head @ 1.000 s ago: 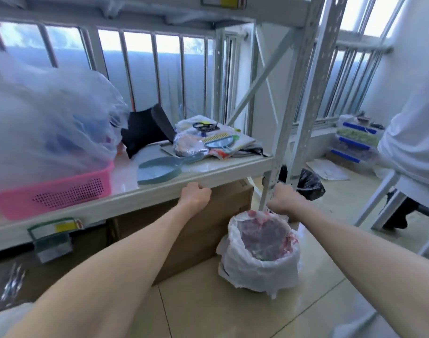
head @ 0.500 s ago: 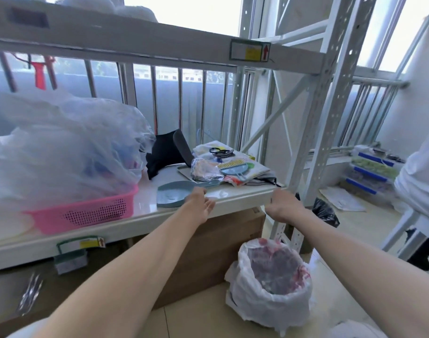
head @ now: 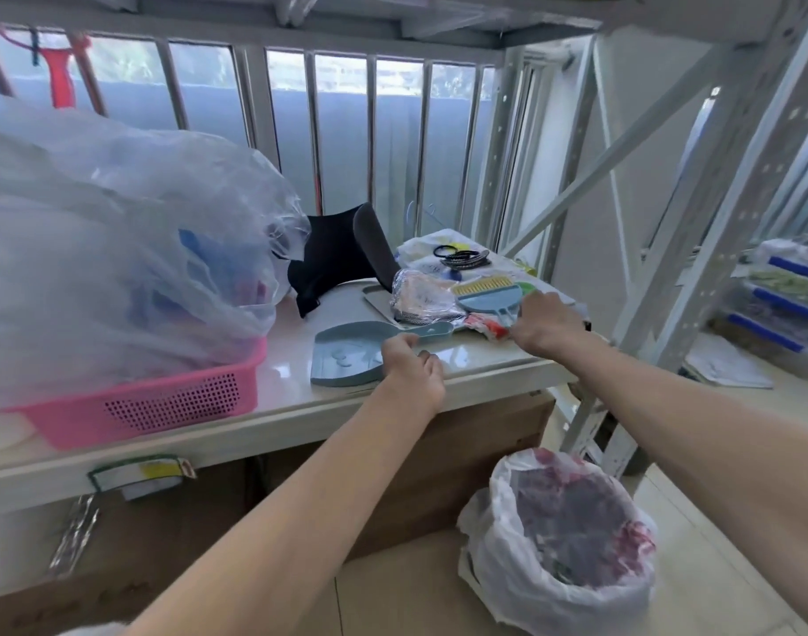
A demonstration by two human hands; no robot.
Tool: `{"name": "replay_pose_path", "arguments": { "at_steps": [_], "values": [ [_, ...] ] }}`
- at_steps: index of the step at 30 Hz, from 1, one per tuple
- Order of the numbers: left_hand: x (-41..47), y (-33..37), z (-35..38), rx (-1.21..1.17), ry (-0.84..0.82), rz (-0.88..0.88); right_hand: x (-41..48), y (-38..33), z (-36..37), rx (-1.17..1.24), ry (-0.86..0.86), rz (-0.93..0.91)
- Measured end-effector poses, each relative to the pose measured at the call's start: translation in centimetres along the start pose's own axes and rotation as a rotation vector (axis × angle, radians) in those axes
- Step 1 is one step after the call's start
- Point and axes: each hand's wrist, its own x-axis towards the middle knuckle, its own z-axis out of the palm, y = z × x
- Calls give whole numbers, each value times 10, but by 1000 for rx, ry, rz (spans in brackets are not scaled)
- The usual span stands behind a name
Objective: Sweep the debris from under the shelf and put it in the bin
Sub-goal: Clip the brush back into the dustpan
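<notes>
Risk: the brush is lying against a wrapped packet, so a careless pull is likely dragging the packet off the shelf towards the bin on the floor below. The dustpan is sitting near the shelf edge and is liable to slide. The left hand is hovering palm-down over the dustpan's handle end, fingers half-curled; a firm hold cannot be confirmed. The right hand is resting at the brush handle, fingers hidden. Debris under the shelf is not showing
</notes>
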Motion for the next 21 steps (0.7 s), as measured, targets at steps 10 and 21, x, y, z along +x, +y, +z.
{"name": "replay_pose_path", "arguments": {
  "at_steps": [10,21],
  "values": [
    [18,-9,8,-64,-14,38,30,-25,22,0,15,99],
    [15,-11,15,-95,31,34,31,-16,27,21,36,65]
  ]
}}
